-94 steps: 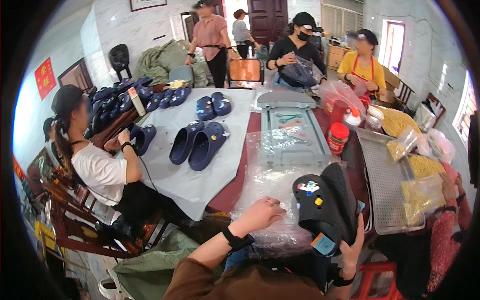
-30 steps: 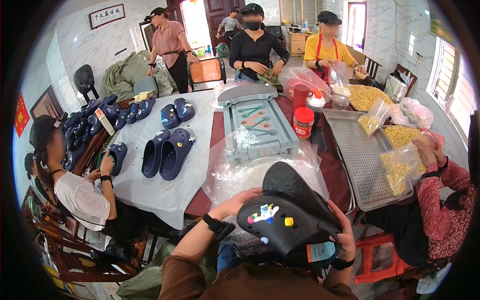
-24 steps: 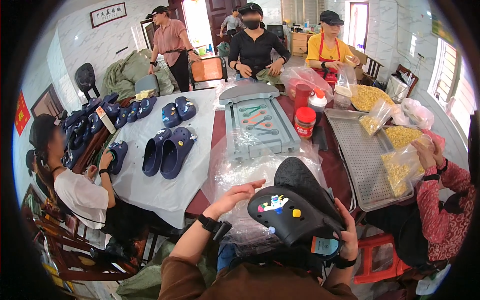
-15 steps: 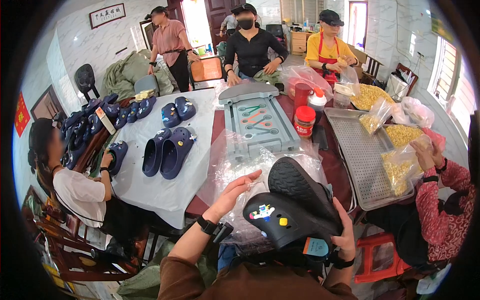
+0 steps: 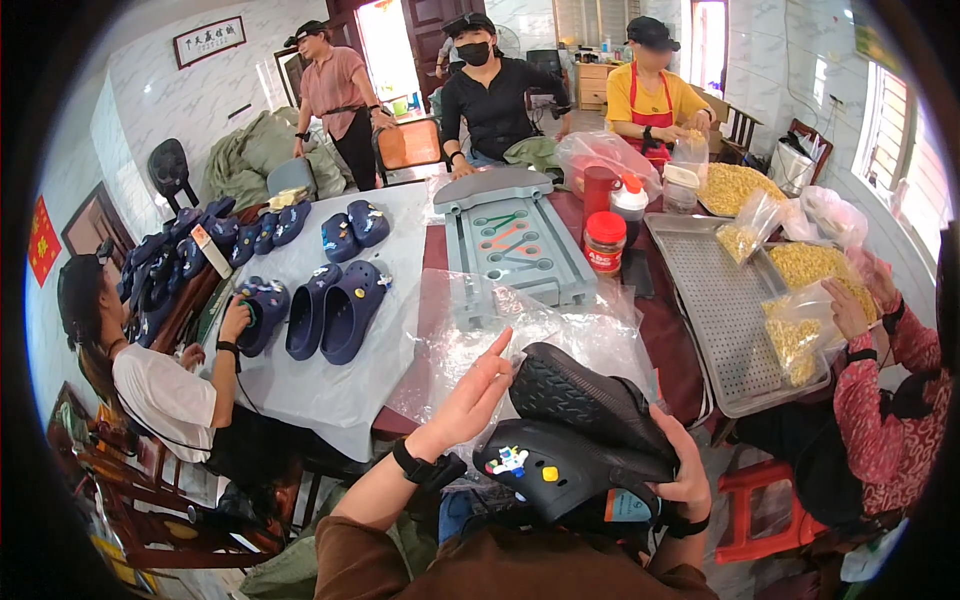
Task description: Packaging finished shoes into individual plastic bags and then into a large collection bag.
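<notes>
A pair of black clogs is in front of me, one with its tread up behind the other. Colourful charms and a small yellow one sit on the near clog's upper, and a blue and orange tag hangs by its heel. My right hand grips the pair at the heel end. Beside the toes, my left hand is held up with fingers stretched out. A crinkled clear plastic bag lies just behind that hand; whether the hand touches it I cannot tell.
Beyond the bag stands a grey plastic folding stool. Navy clogs stand on the white-covered table at left, where a person handles another. A red-lidded jar and a perforated metal tray are at right. Co-workers sit and stand around.
The black clogs have shifted slightly left and down with my right hand. My left fingers point more upward. The person at left has a navy clog standing more upright.
</notes>
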The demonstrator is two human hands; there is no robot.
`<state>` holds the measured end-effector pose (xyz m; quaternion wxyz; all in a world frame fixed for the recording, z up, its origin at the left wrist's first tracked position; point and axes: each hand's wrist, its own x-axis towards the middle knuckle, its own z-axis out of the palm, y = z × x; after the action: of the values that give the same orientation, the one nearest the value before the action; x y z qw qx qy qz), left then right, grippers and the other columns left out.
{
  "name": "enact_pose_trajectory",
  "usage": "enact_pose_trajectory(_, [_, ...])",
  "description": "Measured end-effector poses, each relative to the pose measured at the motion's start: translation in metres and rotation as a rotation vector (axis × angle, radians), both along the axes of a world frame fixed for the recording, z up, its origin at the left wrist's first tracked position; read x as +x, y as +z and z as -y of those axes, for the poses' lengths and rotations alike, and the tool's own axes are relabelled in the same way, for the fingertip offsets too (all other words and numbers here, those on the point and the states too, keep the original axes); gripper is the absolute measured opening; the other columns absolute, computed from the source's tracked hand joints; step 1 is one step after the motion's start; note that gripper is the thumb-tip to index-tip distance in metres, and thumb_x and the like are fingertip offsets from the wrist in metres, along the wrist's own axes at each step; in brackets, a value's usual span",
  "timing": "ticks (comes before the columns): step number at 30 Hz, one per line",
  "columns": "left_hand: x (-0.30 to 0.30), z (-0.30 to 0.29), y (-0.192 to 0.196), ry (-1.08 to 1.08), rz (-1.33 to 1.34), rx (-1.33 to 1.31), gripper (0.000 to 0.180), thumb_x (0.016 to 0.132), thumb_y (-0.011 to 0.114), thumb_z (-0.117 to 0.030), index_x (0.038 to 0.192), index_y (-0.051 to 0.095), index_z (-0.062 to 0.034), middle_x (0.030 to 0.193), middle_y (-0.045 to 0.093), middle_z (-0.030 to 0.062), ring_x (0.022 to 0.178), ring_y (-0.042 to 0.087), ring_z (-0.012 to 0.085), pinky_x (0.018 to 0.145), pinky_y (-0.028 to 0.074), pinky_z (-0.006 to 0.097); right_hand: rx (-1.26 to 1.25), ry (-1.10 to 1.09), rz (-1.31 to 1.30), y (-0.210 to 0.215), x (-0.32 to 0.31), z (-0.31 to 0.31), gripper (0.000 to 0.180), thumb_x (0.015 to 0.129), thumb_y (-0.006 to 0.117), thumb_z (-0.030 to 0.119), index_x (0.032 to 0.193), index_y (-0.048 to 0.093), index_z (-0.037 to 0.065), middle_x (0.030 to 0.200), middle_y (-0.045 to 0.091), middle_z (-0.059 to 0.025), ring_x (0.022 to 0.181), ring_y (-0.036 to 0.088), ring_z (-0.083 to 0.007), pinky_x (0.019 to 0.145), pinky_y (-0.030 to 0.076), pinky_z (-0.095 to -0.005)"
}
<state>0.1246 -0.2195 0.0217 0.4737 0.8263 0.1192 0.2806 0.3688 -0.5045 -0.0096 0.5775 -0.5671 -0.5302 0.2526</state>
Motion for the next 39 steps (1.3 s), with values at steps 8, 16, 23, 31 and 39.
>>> enact_pose_trajectory(8, [-0.001,-0.007,0.018,0.022,-0.061,0.487,0.004,0.102,0.052,-0.007,0.102,0.052,-0.0027,0.162,0.034,0.0258,0.137,0.045,0.0444,0.114,0.036,0.045,0.065,-0.041,-0.372,-0.002,-0.001,0.005,0.112,0.052,0.07,0.028,0.153,0.039,-0.009,0.15,0.049,-0.0168,0.138,0.048,-0.0244,0.117,0.03,-0.0315])
enact_pose_trajectory(16, [0.022,0.002,0.037,-0.123,-0.008,0.503,0.012,0.093,0.057,0.004,0.104,0.054,-0.0022,0.161,0.038,0.0228,0.132,0.052,0.0431,0.105,0.045,0.045,0.153,-0.286,-0.306,-0.008,0.016,0.012,0.108,0.071,0.073,0.045,0.156,0.034,-0.009,0.153,0.046,-0.0184,0.14,0.047,-0.0248,0.117,0.033,-0.0329])
enact_pose_trajectory(23, [0.054,0.018,0.066,-0.215,0.283,0.433,0.014,0.096,0.053,0.007,0.105,0.052,-0.0029,0.159,0.04,0.0258,0.14,0.049,0.0415,0.108,0.046,0.044,0.242,-0.371,-0.3,-0.019,0.019,0.007,0.109,0.074,0.075,0.049,0.156,0.032,-0.009,0.155,0.043,-0.019,0.141,0.046,-0.026,0.118,0.035,-0.0348])
enact_pose_trajectory(31, [0.043,0.02,0.048,-0.2,0.455,0.108,0.009,0.108,0.042,-0.002,0.106,0.05,-0.0059,0.164,0.029,0.0269,0.152,0.031,0.0413,0.122,0.027,0.051,0.273,-0.386,-0.382,-0.021,0.015,0.005,0.094,0.074,0.068,0.02,0.157,0.032,-0.007,0.155,0.045,-0.0182,0.139,0.049,-0.0253,0.115,0.038,-0.0331])
enact_pose_trajectory(39, [0.05,-0.004,0.043,0.008,0.689,-0.175,0.011,0.11,0.044,-0.014,0.105,0.051,-0.0068,0.162,0.035,0.0231,0.151,0.033,0.0351,0.123,0.027,0.047,0.321,-0.392,-0.465,-0.033,0.018,0.002,0.093,0.071,0.063,0.009,0.158,0.031,-0.006,0.152,0.046,-0.0207,0.136,0.052,-0.0249,0.111,0.043,-0.0315])
